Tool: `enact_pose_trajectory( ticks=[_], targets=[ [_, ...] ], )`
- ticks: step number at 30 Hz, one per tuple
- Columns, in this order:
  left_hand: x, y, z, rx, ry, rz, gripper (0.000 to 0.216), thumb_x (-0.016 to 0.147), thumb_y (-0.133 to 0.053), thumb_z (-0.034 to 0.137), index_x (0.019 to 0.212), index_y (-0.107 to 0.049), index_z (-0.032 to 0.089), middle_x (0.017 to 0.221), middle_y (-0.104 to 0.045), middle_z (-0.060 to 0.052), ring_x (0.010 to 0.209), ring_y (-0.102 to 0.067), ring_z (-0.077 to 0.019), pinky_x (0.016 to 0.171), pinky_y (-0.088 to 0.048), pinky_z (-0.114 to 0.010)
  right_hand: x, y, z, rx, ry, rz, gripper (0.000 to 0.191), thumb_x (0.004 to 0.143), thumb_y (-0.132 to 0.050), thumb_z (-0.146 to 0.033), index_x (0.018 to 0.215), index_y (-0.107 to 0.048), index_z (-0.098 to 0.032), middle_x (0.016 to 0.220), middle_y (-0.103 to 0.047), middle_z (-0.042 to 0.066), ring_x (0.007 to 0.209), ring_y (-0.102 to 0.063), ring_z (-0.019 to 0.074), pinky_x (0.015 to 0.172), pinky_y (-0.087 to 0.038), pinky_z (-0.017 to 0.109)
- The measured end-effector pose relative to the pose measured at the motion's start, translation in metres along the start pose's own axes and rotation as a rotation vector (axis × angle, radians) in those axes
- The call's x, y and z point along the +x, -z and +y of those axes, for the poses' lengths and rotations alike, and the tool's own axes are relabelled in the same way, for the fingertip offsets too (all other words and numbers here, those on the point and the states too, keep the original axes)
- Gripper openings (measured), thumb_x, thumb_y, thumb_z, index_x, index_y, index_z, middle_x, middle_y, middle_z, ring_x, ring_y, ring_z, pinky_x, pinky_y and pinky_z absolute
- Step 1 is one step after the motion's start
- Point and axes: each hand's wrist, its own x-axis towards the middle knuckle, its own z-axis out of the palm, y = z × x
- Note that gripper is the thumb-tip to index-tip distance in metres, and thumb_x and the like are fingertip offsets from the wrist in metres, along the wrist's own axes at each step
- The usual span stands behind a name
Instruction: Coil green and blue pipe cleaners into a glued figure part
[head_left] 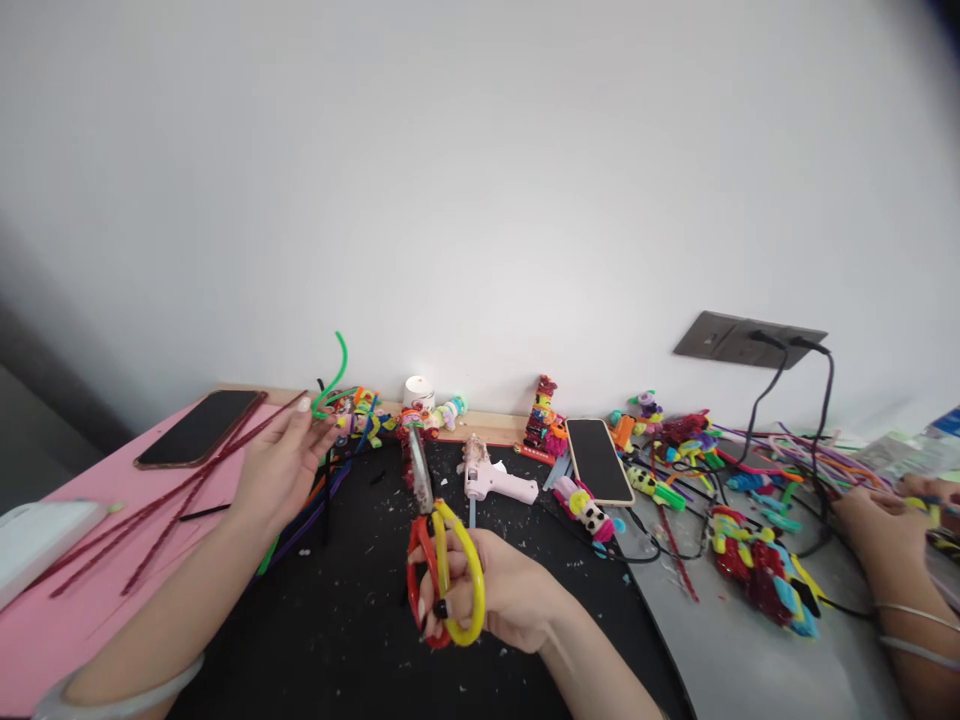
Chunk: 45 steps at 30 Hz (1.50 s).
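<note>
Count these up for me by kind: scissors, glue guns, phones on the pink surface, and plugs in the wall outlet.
Scissors: 1
Glue gun: 1
Phone on the pink surface: 1
Plugs in the wall outlet: 2
Total: 5

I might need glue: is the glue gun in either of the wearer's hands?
No, the glue gun lies on the black mat; the right hand holds scissors, the left hand a green stem.

Scissors point(428, 522): blades point(420, 474) were shiny metal, handles point(478, 590) glossy plastic. Pink glue gun point(489, 482): looked smooth plastic. Dark-red stems point(238, 441): looked fuzzy.
</note>
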Motion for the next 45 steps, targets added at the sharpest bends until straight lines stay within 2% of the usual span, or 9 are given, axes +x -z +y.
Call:
enact_pose_trajectory(
  ticks=[4, 7, 11, 13, 16, 22, 34, 41, 45],
  targets=[
    [-0.008, -0.002, -0.01, -0.013, 0.086, -0.007, 0.013, 0.085, -0.054, 0.014, 0.077, -0.065, 0.016, 0.078, -0.065, 0.0, 0.07, -0.061, -0.0095, 0.07, -0.054, -0.019, 0.002, -0.002, 0.005, -0.035, 0.079, 0.107, 0.021, 0.056, -0.065, -0.012, 0.074, -0.055, -0.014, 0.064, -0.059, -0.003, 0.046, -0.051, 0.0061, 0.042, -0.038, 0.015],
    [-0.012, -0.006, -0.016, -0.027, 0.15, -0.039, 0.012, 0.084, -0.056, 0.015, 0.075, -0.064, 0.017, 0.076, -0.063, -0.001, 0.065, -0.06, -0.0097, 0.064, -0.055, -0.019, 0.003, -0.003, 0.006, -0.158, 0.051, 0.139, 0.013, 0.063, -0.064, -0.018, 0.065, -0.051, -0.015, 0.048, -0.051, -0.007, 0.034, -0.041, 0.0042, 0.034, -0.029, 0.015],
    [-0.017, -0.011, -0.021, -0.019, 0.199, -0.099, 0.009, 0.083, -0.058, 0.017, 0.079, -0.066, 0.017, 0.064, -0.057, 0.001, 0.053, -0.054, -0.0067, 0.05, -0.051, -0.014, 0.003, -0.001, 0.006, -0.282, 0.074, 0.13, 0.035, 0.073, -0.063, -0.045, 0.063, -0.046, -0.017, 0.041, -0.041, -0.009, 0.028, -0.036, 0.0036, 0.031, -0.024, 0.016],
    [-0.019, -0.012, -0.022, -0.021, 0.224, -0.114, 0.008, 0.082, -0.059, 0.015, 0.081, -0.067, 0.017, 0.063, -0.057, 0.003, 0.052, -0.054, -0.0056, 0.048, -0.05, -0.011, 0.002, 0.0, 0.006, -0.28, 0.104, 0.13, 0.045, 0.074, -0.056, -0.06, 0.068, -0.045, -0.017, 0.048, -0.043, -0.009, 0.029, -0.035, 0.0021, 0.031, -0.023, 0.016],
    [-0.02, -0.013, -0.024, -0.035, 0.267, -0.107, 0.013, 0.08, -0.059, 0.007, 0.081, -0.067, 0.017, 0.063, -0.06, 0.003, 0.056, -0.059, -0.0063, 0.052, -0.052, -0.011, 0.002, 0.002, 0.006, -0.253, 0.113, 0.091, 0.05, 0.075, -0.049, -0.068, 0.076, -0.042, -0.018, 0.065, -0.047, -0.007, 0.032, -0.038, 0.0007, 0.032, -0.024, 0.016],
    [-0.021, -0.01, -0.027, -0.07, 0.373, -0.048, 0.026, 0.082, -0.05, 0.0, 0.085, -0.068, 0.018, 0.078, -0.067, -0.001, 0.068, -0.066, -0.0083, 0.061, -0.056, -0.014, 0.005, 0.008, 0.004, -0.352, 0.105, 0.097, 0.048, 0.077, -0.047, -0.067, 0.081, -0.038, -0.02, 0.07, -0.045, -0.007, 0.036, -0.04, 0.0014, 0.034, -0.028, 0.016],
    [-0.036, -0.013, -0.029, -0.125, 0.579, -0.12, 0.024, 0.083, -0.047, 0.002, 0.091, -0.062, 0.02, 0.076, -0.059, -0.001, 0.058, -0.059, -0.0041, 0.051, -0.053, -0.007, 0.008, -0.007, 0.0, -0.527, 0.088, 0.203, 0.043, 0.081, -0.045, -0.063, 0.081, -0.033, -0.022, 0.051, -0.033, -0.012, 0.033, -0.033, 0.0039, 0.034, -0.024, 0.017],
    [-0.044, -0.014, -0.033, -0.138, 0.605, -0.201, 0.015, 0.079, -0.054, 0.007, 0.083, -0.061, 0.019, 0.071, -0.054, 0.002, 0.053, -0.053, -0.0044, 0.049, -0.051, -0.009, 0.015, -0.018, -0.003, -0.765, 0.156, 0.375, 0.021, 0.085, -0.05, -0.035, 0.078, -0.037, -0.02, 0.067, -0.047, -0.004, 0.055, -0.044, 0.0086, 0.05, -0.034, 0.02],
    [-0.046, -0.015, -0.034, -0.09, 0.529, -0.273, 0.01, 0.076, -0.062, 0.012, 0.083, -0.062, 0.019, 0.067, -0.053, 0.003, 0.05, -0.05, -0.0048, 0.046, -0.049, -0.01, 0.02, -0.017, 0.004, -0.872, 0.204, 0.486, 0.017, 0.085, -0.049, -0.031, 0.078, -0.038, -0.02, 0.073, -0.052, -0.001, 0.061, -0.046, 0.0114, 0.052, -0.033, 0.021]
  ],
)
